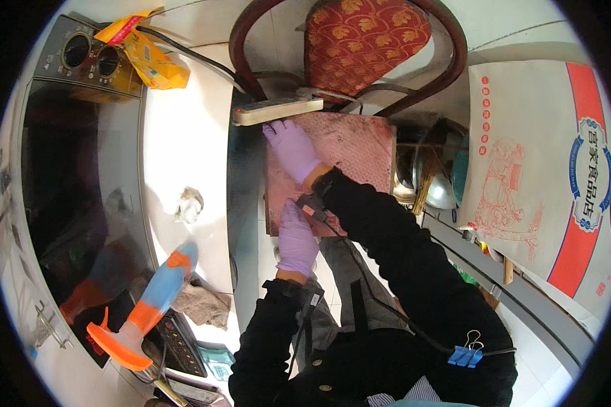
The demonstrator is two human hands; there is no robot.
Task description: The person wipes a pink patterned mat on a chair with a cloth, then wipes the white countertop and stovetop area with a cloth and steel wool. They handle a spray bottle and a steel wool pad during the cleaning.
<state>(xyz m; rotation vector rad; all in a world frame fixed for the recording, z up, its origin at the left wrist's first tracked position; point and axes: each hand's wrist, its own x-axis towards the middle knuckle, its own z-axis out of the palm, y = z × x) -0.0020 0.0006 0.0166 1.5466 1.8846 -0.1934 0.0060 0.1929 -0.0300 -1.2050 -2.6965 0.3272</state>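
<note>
A worn pink textured board [349, 152] lies flat in front of me. My right hand [293, 150], in a purple glove, rests on its upper left part, fingers apart and reaching toward the far left edge. My left hand [297, 237], gloved alike, is closed on the near left corner of the board; its fingertips point away from me, and any fingers beneath are hidden. Just beyond the right fingertips, a long pale bar [282, 110] lies across the board's far left corner. Small dark devices with cables are at both wrists.
On the left stand a dark glass-fronted appliance [81, 190], a yellow bag [153, 61] and an orange-and-blue shoe-shaped object [156, 292]. A red patterned chair [366, 47] stands beyond the board. To the right are metal bowls [440, 191] and a large printed carton [523, 163].
</note>
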